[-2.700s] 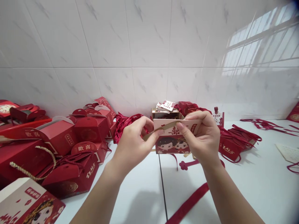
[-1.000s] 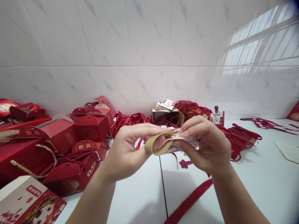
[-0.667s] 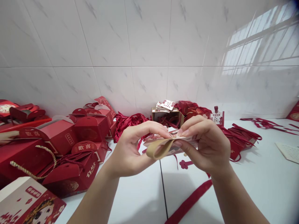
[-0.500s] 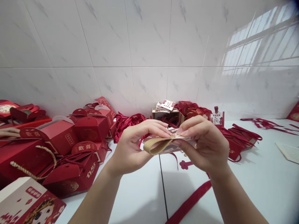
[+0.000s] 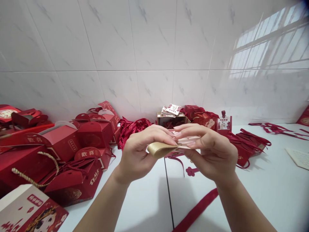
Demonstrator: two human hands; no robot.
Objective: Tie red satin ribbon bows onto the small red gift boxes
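Both my hands hold a small flat pink-and-red paper gift box [image 5: 187, 140] above the white table [image 5: 145, 199], seen nearly edge-on. My left hand [image 5: 137, 153] pinches its kraft-brown inner flap [image 5: 160, 149], which curls over in a loop. My right hand [image 5: 209, 151] grips the box body with fingers on top and thumb beneath. A thin red ribbon [image 5: 177, 159] hangs under the box. Most of the box's printed face is hidden.
Assembled red gift boxes [image 5: 93, 132] crowd the left side, one with a rope handle [image 5: 36, 167]. A cartoon-printed box [image 5: 31, 212] sits at the bottom left. Red ribbons [image 5: 134, 127], a brown carton with cards [image 5: 171, 116] and flat red bags [image 5: 246, 145] line the tiled wall.
The box has been tipped from upright, cartoon face toward me, to nearly flat. My left hand has bent the brown flap over into a loop and pressed it down against the box.
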